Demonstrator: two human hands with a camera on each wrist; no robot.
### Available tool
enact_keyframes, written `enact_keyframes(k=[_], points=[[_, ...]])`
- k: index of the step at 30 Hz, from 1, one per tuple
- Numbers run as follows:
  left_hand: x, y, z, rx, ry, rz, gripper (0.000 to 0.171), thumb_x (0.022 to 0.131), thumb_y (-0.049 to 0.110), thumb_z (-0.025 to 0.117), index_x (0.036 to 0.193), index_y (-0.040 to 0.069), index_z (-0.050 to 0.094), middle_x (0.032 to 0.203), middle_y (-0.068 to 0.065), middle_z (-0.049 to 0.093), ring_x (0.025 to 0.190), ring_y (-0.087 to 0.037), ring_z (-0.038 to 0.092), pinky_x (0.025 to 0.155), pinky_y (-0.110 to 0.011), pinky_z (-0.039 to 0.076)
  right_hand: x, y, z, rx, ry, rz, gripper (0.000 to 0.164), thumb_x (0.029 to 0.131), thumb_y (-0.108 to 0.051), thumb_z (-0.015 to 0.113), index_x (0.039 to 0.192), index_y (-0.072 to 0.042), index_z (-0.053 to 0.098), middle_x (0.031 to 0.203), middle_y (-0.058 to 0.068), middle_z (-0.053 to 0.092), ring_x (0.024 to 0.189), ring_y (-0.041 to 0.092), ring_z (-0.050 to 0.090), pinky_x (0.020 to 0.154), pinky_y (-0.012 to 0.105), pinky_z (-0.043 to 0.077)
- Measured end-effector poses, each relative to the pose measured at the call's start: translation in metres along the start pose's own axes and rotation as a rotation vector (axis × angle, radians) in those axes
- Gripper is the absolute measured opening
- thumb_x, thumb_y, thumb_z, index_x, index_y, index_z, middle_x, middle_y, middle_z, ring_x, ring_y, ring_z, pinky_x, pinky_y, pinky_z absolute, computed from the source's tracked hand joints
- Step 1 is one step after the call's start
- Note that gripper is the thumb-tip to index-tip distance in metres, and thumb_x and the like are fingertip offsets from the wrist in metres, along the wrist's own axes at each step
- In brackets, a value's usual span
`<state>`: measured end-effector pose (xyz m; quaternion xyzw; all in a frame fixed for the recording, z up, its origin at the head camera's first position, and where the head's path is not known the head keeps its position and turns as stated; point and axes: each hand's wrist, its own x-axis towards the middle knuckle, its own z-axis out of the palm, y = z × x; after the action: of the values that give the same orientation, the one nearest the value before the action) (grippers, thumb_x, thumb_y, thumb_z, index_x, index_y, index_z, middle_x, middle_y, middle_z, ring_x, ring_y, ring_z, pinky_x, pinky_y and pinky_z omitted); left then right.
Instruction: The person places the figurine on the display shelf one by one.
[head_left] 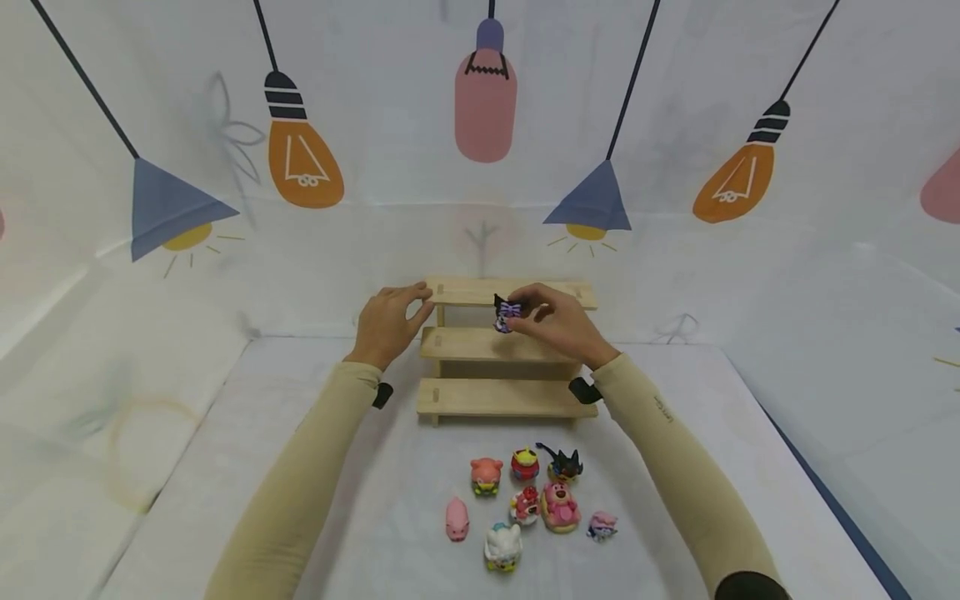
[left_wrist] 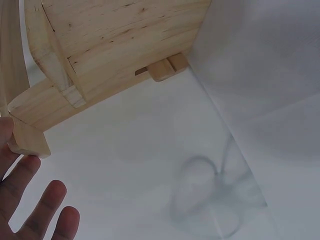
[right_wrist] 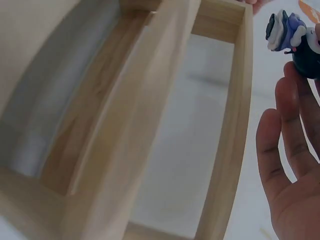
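My right hand (head_left: 557, 319) pinches a small black-and-purple figurine (head_left: 507, 313) between thumb and fingers, in front of the top step of a three-tier wooden display stand (head_left: 502, 398). In the right wrist view, part of this figurine (right_wrist: 310, 47) shows beyond the fingers (right_wrist: 272, 135). My left hand (head_left: 390, 323) is at the left end of the top step, its fingertips at the wood's edge. In the left wrist view its fingers (left_wrist: 42, 207) are spread and fairly straight beside the stand's corner (left_wrist: 30, 140).
In front of the stand lie several toy figurines, among them a pink pig (head_left: 457, 519), a white one (head_left: 502, 547), a pink bear (head_left: 561, 507) and a black one with a tail (head_left: 564, 465). A white cloth backdrop with printed lamps (head_left: 390, 242) rises behind the stand.
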<state>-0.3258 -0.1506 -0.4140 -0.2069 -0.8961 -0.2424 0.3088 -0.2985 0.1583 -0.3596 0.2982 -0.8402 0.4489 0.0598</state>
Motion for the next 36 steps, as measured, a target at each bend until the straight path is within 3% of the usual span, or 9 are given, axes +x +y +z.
enact_keyframes(k=[2, 10, 17, 22, 36], points=[[0.000, 0.000, 0.001, -0.005, -0.006, -0.003, 0.029, 0.096, 0.029, 0.073, 0.120, 0.012, 0.075, 0.130, -0.005, 0.069, 0.112, -0.035, 0.066, 0.086, -0.053, 0.055, 0.009, -0.004, 0.003, 0.000, -0.010, 0.005, 0.035, 0.093, -0.015, 0.076, 0.126, -0.007, 0.066, 0.110, 0.009, 0.069, 0.099, 0.027, 0.065, 0.084, 0.046, 0.053], [-0.001, -0.003, 0.001, 0.012, 0.000, -0.003, 0.030, 0.096, 0.030, 0.073, 0.120, 0.012, 0.075, 0.129, -0.005, 0.069, 0.111, -0.036, 0.067, 0.085, -0.053, 0.055, 0.054, 0.016, 0.014, 0.030, -0.025, 0.017, 0.039, 0.093, -0.031, 0.077, 0.128, -0.019, 0.066, 0.111, 0.001, 0.069, 0.097, 0.023, 0.065, 0.081, 0.038, 0.054], [-0.001, -0.003, 0.002, 0.015, -0.005, -0.013, 0.030, 0.098, 0.032, 0.071, 0.120, 0.012, 0.076, 0.130, -0.005, 0.069, 0.111, -0.035, 0.067, 0.087, -0.053, 0.054, 0.079, 0.015, 0.027, 0.048, 0.009, 0.020, 0.041, 0.092, -0.030, 0.078, 0.129, -0.017, 0.067, 0.116, 0.001, 0.068, 0.095, 0.021, 0.065, 0.080, 0.040, 0.053], [-0.001, -0.003, 0.005, 0.007, 0.009, 0.000, 0.030, 0.098, 0.032, 0.071, 0.120, 0.012, 0.076, 0.130, -0.005, 0.069, 0.111, -0.035, 0.067, 0.088, -0.053, 0.055, 0.090, 0.015, 0.036, 0.061, 0.031, 0.033, 0.041, 0.091, -0.023, 0.080, 0.128, -0.011, 0.068, 0.115, 0.004, 0.068, 0.093, 0.021, 0.065, 0.079, 0.037, 0.053], [0.000, -0.003, 0.004, 0.001, 0.020, 0.010, 0.031, 0.099, 0.033, 0.069, 0.120, 0.011, 0.075, 0.130, -0.006, 0.069, 0.111, -0.035, 0.067, 0.088, -0.051, 0.055, 0.096, 0.021, 0.045, 0.043, 0.008, 0.076, 0.040, 0.093, -0.025, 0.077, 0.130, -0.013, 0.065, 0.113, 0.006, 0.069, 0.091, 0.023, 0.064, 0.079, 0.037, 0.054]])
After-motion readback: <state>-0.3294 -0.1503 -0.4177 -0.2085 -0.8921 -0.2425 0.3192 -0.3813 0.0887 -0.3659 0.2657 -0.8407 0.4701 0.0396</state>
